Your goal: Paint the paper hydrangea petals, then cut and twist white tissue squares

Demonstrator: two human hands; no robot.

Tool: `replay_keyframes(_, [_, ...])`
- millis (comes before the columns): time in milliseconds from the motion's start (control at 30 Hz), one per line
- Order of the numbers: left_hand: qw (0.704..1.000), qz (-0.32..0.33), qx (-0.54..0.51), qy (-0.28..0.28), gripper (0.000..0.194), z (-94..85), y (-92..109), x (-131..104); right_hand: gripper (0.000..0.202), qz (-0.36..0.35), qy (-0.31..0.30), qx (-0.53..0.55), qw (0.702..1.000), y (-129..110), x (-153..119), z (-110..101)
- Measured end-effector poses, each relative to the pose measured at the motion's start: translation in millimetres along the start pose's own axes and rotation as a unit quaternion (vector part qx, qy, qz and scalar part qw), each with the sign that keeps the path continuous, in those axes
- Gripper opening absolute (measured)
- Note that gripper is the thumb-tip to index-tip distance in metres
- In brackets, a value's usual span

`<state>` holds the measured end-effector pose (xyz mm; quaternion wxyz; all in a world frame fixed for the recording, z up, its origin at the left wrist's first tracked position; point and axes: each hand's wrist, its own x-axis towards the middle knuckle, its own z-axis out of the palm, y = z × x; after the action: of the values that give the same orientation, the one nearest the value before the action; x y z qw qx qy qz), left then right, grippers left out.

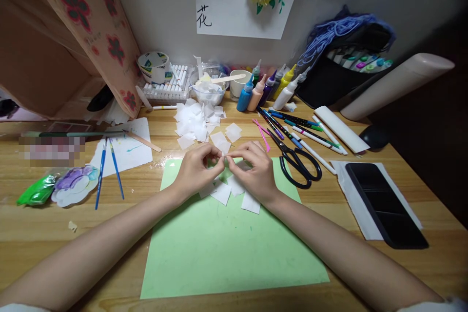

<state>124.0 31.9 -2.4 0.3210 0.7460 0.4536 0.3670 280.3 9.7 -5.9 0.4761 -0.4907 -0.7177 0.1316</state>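
Note:
Both of my hands meet over the top part of a green sheet of paper (234,248). Between the fingertips of my left hand (199,165) and my right hand (254,168) is a small white paper square (221,144), pinched at its lower corner. Its upper part sticks up beyond my fingers. Several white paper pieces (220,192) lie on the green sheet below my hands, partly covered by them. Just beyond, a pile of loose white paper squares (193,121) rests on the wooden table.
Black-handled scissors (298,161) and several pens (310,131) lie right of the sheet. Paint bottles (244,95) and a bowl of paper scraps (208,90) stand behind. Paintbrushes (116,168) and a paint palette (75,185) are at left; a phone (385,204) is at right.

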Motion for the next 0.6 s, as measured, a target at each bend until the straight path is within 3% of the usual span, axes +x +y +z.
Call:
replay_keyframes(200, [1.0, -0.019, -0.002, 0.009, 0.005, -0.3, -0.1, 0.2, 0.006, 0.058, 0.004, 0.025, 0.998, 3.4, 0.5, -0.2])
replay_keyframes(467, [0.993, -0.105, -0.033, 0.044, 0.006, -1.7, 0.3, 2.6, 0.008, 0.184, 0.027, 0.131, 0.974, 13.8, 3.1, 2.8])
replay_keyframes(600, [0.985, -0.136, -0.034, 0.098, 0.01, -1.7, -5.4, 3.3, 0.01, 0.248, 0.045, 0.175, 0.952, 19.4, 3.5, 4.7])
